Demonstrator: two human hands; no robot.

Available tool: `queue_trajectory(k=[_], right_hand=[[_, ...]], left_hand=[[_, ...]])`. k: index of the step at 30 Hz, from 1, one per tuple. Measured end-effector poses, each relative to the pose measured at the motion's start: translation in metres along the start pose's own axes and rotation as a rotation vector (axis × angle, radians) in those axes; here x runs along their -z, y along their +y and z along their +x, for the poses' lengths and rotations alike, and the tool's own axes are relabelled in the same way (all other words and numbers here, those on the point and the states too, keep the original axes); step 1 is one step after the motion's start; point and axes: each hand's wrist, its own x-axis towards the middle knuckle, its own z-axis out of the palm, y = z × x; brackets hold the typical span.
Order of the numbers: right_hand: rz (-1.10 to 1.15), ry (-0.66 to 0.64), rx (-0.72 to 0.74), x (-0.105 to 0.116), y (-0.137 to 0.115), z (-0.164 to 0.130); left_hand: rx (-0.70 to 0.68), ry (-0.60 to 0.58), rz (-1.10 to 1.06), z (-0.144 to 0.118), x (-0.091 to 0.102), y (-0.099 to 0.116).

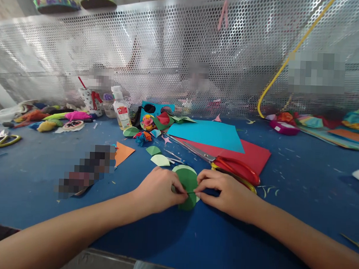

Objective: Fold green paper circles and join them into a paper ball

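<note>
One dark green paper disc (186, 177) sits pinched between two hands at a blue table (217, 245).
From the left, an orange paper piece (124, 154) lies flat; then the left hand (162, 189), thumb and fingertips nipping the disc's left side, a pale green piece (160, 161) just beyond; a thin line crosses the disc, lighter green showing at its edge; the right hand (226, 195) pinches its right side, with red-and-yellow-handled scissors (209, 157) behind, partly over a red sheet (259, 152).
</note>
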Motion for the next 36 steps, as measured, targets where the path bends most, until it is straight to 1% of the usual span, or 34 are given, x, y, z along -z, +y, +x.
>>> queue_trajectory(k=[3, 5, 9, 13, 16, 20, 22, 25, 34, 36], right_hand=[[0.011, -0.012, -0.017, 0.002, -0.003, 0.0], [0.029, -0.015, -0.038, 0.002, -0.006, 0.001], [0.059, 0.016, -0.085, -0.002, -0.01, 0.003], [0.113, 0.005, -0.082, -0.003, -0.014, 0.007], [0.157, 0.023, -0.108, -0.002, -0.018, 0.009], [0.168, 0.061, -0.136, -0.002, -0.022, 0.01], [0.17, 0.074, -0.148, -0.002, -0.023, 0.01], [0.179, 0.08, -0.158, -0.003, -0.023, 0.011], [0.198, 0.077, -0.154, 0.001, -0.03, 0.014], [0.197, 0.057, -0.146, 0.002, -0.032, 0.015]], left_hand=[[0.047, 0.005, -0.049, 0.001, -0.002, -0.001], [0.061, 0.031, -0.07, 0.002, -0.004, -0.002], [-0.018, 0.061, -0.064, 0.004, -0.009, -0.004], [-0.09, 0.096, -0.074, 0.001, -0.008, -0.003], [-0.045, 0.119, -0.138, -0.001, -0.004, -0.002], [0.019, 0.065, -0.277, 0.0, -0.001, -0.005], [0.07, 0.061, -0.37, 0.001, -0.002, -0.008], [0.112, 0.075, -0.412, 0.001, -0.003, -0.012], [0.093, 0.144, -0.441, -0.002, -0.002, -0.009], [0.089, 0.153, -0.452, -0.001, -0.003, -0.011]])
